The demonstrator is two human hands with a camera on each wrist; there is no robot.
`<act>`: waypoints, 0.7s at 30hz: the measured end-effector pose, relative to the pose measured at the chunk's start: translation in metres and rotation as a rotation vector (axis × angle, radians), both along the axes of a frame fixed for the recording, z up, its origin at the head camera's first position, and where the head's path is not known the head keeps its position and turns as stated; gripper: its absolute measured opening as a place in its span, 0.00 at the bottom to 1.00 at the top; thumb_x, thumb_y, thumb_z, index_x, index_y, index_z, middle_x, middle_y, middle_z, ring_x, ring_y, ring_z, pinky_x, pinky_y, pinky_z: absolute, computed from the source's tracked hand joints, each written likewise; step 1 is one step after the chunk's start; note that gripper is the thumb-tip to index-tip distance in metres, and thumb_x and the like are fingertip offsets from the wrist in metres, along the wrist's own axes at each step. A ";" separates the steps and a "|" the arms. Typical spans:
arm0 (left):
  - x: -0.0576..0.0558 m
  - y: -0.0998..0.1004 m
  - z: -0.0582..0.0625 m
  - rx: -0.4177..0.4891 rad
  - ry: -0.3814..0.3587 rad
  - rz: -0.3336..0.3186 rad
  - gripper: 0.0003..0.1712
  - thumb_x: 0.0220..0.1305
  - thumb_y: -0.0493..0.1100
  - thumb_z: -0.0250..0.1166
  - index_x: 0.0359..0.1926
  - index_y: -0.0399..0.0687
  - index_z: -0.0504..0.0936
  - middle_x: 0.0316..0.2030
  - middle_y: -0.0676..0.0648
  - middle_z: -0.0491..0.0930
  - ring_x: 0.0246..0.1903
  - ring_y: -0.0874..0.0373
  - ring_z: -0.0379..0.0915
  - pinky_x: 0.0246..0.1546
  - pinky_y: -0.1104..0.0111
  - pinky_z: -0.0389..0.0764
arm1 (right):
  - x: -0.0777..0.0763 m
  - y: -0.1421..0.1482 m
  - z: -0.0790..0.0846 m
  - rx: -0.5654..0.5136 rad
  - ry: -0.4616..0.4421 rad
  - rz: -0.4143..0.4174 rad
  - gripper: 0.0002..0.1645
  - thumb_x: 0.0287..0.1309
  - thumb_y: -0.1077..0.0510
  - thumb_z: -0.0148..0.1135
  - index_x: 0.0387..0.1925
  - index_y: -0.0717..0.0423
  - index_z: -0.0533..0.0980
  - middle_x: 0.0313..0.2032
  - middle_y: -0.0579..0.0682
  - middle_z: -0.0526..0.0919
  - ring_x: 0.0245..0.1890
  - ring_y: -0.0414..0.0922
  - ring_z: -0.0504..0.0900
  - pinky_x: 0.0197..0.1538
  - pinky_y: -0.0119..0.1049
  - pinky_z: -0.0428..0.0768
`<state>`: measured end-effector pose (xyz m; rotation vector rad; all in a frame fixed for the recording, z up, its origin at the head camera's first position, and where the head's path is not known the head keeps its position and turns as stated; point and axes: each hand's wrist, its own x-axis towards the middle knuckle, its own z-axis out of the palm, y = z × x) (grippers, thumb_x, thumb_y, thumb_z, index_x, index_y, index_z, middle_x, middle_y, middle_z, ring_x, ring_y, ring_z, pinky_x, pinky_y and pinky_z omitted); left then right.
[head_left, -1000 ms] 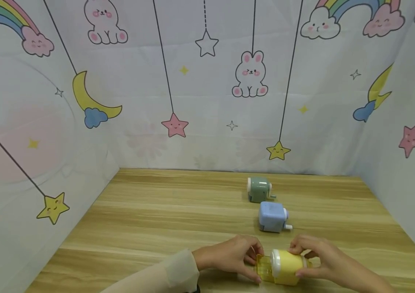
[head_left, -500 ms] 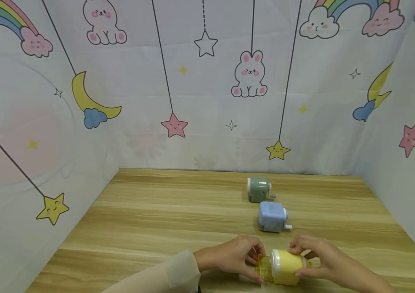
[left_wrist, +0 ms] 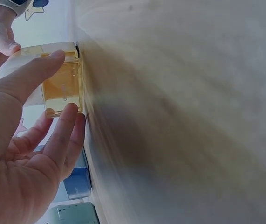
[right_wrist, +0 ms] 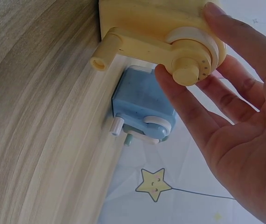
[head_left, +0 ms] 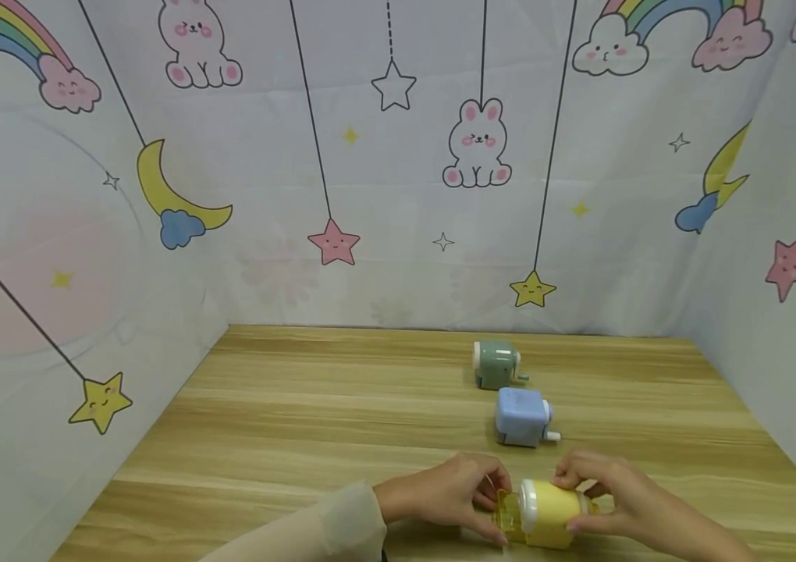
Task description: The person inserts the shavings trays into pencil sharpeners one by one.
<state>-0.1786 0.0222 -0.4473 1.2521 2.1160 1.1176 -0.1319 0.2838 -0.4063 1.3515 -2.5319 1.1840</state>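
A yellow crank pencil sharpener [head_left: 554,513] with a white front ring lies at the table's front right. Its clear yellow shavings drawer [head_left: 509,517] sticks out on the left side. My left hand [head_left: 449,493] holds the drawer's outer end between thumb and fingers; the left wrist view shows the drawer [left_wrist: 62,86] close over the wood. From the other side, my right hand [head_left: 624,499] grips the sharpener's body around the crank end. In the right wrist view the crank handle [right_wrist: 105,51] points away from the fingers, beside the round knob [right_wrist: 186,73].
Behind the yellow sharpener stands a blue crank sharpener [head_left: 522,417], and farther back a green one [head_left: 495,364]. A printed white cloth [head_left: 384,289] closes off the wooden table [head_left: 314,390] at the back and both sides.
My left hand has shifted slightly right, and the drawer sits a little further into the sharpener. My right hand and the sharpener's body have stayed in place.
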 end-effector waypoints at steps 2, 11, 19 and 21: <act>0.000 0.001 0.000 0.003 0.003 0.002 0.27 0.43 0.41 0.74 0.43 0.44 0.69 0.38 0.57 0.70 0.35 0.73 0.71 0.33 0.81 0.74 | 0.000 0.000 0.000 0.000 0.001 0.000 0.20 0.45 0.55 0.69 0.41 0.45 0.72 0.41 0.43 0.75 0.38 0.39 0.75 0.29 0.34 0.79; 0.001 0.003 0.000 0.006 -0.040 0.014 0.28 0.42 0.40 0.74 0.43 0.41 0.68 0.39 0.56 0.70 0.35 0.72 0.71 0.33 0.80 0.74 | 0.001 -0.002 0.003 0.004 -0.008 0.000 0.20 0.45 0.55 0.69 0.41 0.44 0.72 0.42 0.42 0.75 0.38 0.39 0.75 0.30 0.34 0.79; 0.001 0.004 0.001 0.000 -0.050 0.013 0.29 0.42 0.39 0.74 0.44 0.40 0.68 0.40 0.55 0.70 0.35 0.72 0.71 0.33 0.80 0.74 | 0.001 -0.002 0.004 0.007 -0.021 0.000 0.20 0.46 0.55 0.69 0.42 0.44 0.72 0.42 0.42 0.75 0.38 0.39 0.75 0.30 0.34 0.79; 0.001 0.004 0.000 0.001 -0.056 0.016 0.29 0.42 0.39 0.74 0.44 0.40 0.68 0.40 0.55 0.70 0.35 0.72 0.71 0.33 0.80 0.74 | 0.001 -0.002 0.004 0.006 -0.024 0.000 0.20 0.45 0.55 0.69 0.42 0.44 0.72 0.42 0.42 0.75 0.38 0.39 0.75 0.30 0.34 0.79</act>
